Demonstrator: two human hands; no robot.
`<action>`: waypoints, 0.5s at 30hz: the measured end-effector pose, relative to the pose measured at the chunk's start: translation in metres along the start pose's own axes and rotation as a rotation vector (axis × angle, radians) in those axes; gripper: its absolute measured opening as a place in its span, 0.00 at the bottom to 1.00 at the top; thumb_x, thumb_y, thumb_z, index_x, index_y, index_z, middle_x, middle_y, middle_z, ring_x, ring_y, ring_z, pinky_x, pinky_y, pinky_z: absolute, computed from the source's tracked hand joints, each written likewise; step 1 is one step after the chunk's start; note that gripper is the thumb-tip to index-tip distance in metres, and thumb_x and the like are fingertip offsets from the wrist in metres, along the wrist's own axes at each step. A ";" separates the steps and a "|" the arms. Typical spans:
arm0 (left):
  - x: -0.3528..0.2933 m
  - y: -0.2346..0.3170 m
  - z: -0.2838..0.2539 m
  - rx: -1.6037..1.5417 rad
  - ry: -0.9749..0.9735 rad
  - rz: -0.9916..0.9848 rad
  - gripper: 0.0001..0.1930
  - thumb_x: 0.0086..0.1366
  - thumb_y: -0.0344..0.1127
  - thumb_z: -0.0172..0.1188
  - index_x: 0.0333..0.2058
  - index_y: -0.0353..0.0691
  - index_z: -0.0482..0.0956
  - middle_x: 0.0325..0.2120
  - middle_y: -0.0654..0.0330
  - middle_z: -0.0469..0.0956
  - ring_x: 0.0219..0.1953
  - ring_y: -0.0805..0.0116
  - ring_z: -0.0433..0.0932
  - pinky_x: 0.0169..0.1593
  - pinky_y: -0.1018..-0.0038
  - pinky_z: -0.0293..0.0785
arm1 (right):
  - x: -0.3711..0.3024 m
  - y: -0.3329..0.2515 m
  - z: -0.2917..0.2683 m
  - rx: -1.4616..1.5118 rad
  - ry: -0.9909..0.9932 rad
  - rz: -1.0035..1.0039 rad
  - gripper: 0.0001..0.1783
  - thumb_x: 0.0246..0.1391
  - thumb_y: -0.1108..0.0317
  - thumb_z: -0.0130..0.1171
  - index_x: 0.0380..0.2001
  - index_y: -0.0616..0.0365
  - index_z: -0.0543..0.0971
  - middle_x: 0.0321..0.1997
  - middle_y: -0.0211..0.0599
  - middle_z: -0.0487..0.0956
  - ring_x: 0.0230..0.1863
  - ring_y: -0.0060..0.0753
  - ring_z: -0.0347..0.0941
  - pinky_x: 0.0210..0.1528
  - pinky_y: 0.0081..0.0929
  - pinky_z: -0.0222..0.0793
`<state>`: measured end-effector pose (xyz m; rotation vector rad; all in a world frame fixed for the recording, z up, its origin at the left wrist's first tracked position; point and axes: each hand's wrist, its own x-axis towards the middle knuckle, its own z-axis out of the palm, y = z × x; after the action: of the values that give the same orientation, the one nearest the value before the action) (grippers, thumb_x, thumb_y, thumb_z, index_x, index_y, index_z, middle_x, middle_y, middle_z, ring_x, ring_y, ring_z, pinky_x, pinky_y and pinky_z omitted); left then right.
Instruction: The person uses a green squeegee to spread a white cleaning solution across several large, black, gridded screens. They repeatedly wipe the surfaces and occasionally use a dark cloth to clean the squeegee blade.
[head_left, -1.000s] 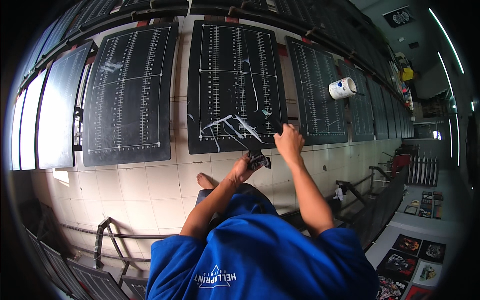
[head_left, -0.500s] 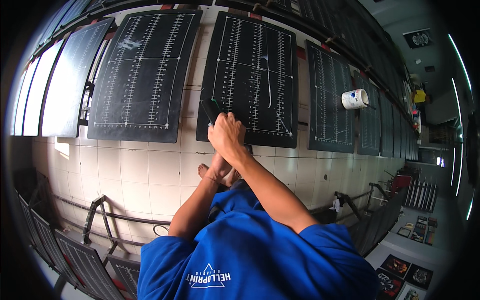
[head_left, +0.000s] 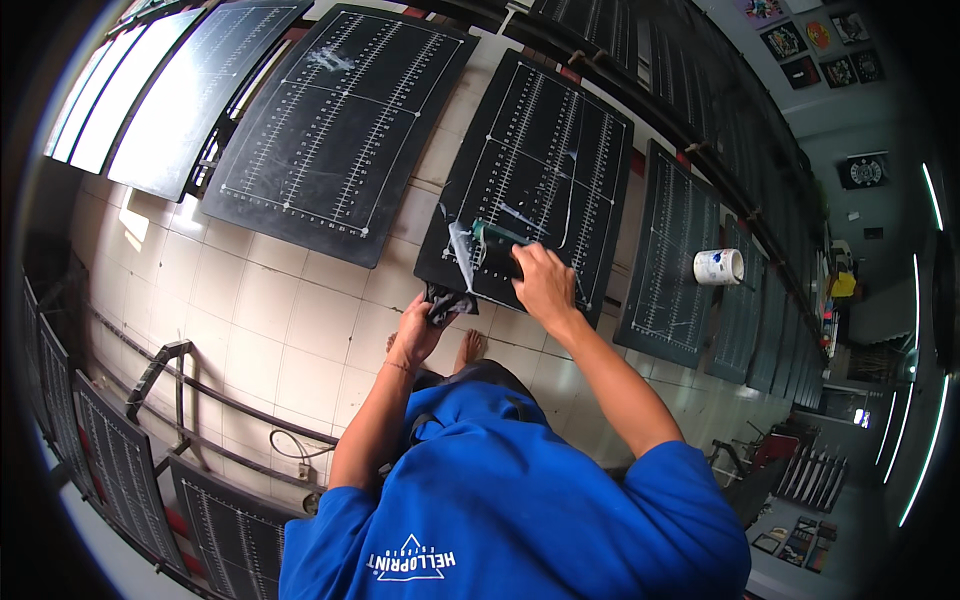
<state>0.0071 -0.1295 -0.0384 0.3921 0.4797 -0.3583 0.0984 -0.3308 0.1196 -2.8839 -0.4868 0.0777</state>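
My right hand (head_left: 545,285) grips a squeegee-like tool (head_left: 492,246), dark with a green edge, low over a black board (head_left: 530,165) printed with white ruler lines. A whitish wet smear (head_left: 461,252) lies beside the tool near the board's near left corner. A thin pale streak runs farther up the same board. My left hand (head_left: 414,332) is closed around a crumpled dark cloth (head_left: 452,302) just below that board's near edge.
Another black board (head_left: 335,140) with a whitish patch stands to the left. On a board (head_left: 668,250) to the right sits a white tub (head_left: 718,266) with stains. Black metal rails (head_left: 180,400) and more boards are behind me at lower left. Pale tiles (head_left: 270,300) cover the floor.
My hands, close together before, have moved apart. The right has moved right with the tool, now over the board; the cloth shows in my left. A whitish smear appears, and the view has turned.
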 end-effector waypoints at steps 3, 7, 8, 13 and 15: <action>-0.001 -0.015 0.001 0.007 0.022 0.002 0.25 0.63 0.21 0.36 0.59 0.32 0.66 0.55 0.44 0.74 0.58 0.50 0.74 0.64 0.53 0.70 | 0.007 0.023 -0.028 0.079 -0.064 0.076 0.21 0.44 0.67 0.65 0.46 0.50 0.82 0.47 0.35 0.81 0.47 0.45 0.79 0.47 0.43 0.76; 0.007 -0.045 0.004 0.014 0.009 0.020 0.26 0.62 0.20 0.36 0.59 0.31 0.65 0.54 0.44 0.74 0.58 0.49 0.74 0.64 0.54 0.70 | 0.081 0.107 -0.050 -0.015 0.031 0.169 0.22 0.48 0.60 0.62 0.49 0.46 0.81 0.49 0.35 0.81 0.51 0.48 0.78 0.52 0.48 0.74; 0.008 -0.050 0.011 0.011 0.032 0.025 0.24 0.62 0.20 0.36 0.57 0.31 0.67 0.53 0.46 0.75 0.57 0.51 0.75 0.63 0.55 0.72 | 0.107 0.130 -0.058 -0.031 0.048 0.179 0.22 0.48 0.60 0.61 0.50 0.47 0.81 0.50 0.36 0.81 0.52 0.49 0.78 0.53 0.48 0.74; 0.008 -0.084 0.039 -0.007 0.185 0.075 0.23 0.63 0.19 0.37 0.55 0.32 0.70 0.51 0.50 0.76 0.54 0.56 0.77 0.61 0.57 0.74 | 0.233 0.224 -0.077 -0.137 0.092 0.209 0.25 0.51 0.59 0.58 0.55 0.48 0.78 0.56 0.42 0.80 0.57 0.50 0.75 0.58 0.49 0.71; 0.010 -0.101 0.042 0.037 0.248 0.086 0.26 0.62 0.21 0.38 0.59 0.36 0.69 0.53 0.52 0.76 0.56 0.57 0.75 0.60 0.58 0.73 | 0.275 0.247 -0.080 -0.151 0.093 0.186 0.26 0.51 0.59 0.59 0.56 0.48 0.78 0.56 0.42 0.79 0.57 0.51 0.75 0.59 0.47 0.71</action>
<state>-0.0114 -0.2384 -0.0369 0.4944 0.6968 -0.2359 0.4437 -0.4841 0.1392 -3.0568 -0.2149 -0.0664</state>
